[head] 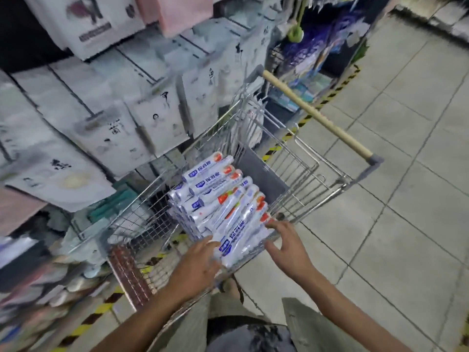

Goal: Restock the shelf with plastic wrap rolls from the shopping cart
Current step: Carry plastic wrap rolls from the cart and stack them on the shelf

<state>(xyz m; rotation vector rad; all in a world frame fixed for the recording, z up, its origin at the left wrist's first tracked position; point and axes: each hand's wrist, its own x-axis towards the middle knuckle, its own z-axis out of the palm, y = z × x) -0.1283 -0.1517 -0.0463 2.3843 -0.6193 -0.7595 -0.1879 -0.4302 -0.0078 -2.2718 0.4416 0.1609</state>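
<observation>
Left hand (200, 260) lies flat on the plastic wrap rolls (228, 207) in the cart (304, 158); right hand (288, 246) is spread loose at their far end, grasping nothing.

To your left you see white packs (157, 115) with black print, blurred, ranked in tilted rows. Pink cloth (175, 13) hangs above them at top centre. Teal items (111, 207) sit low beneath the packs. Purple mop heads (327, 39) hang top right, a green tuft (295, 34) just beside them. Yellow-and-black hazard tape (337, 88) runs along the grey tiled floor (406, 224).
</observation>
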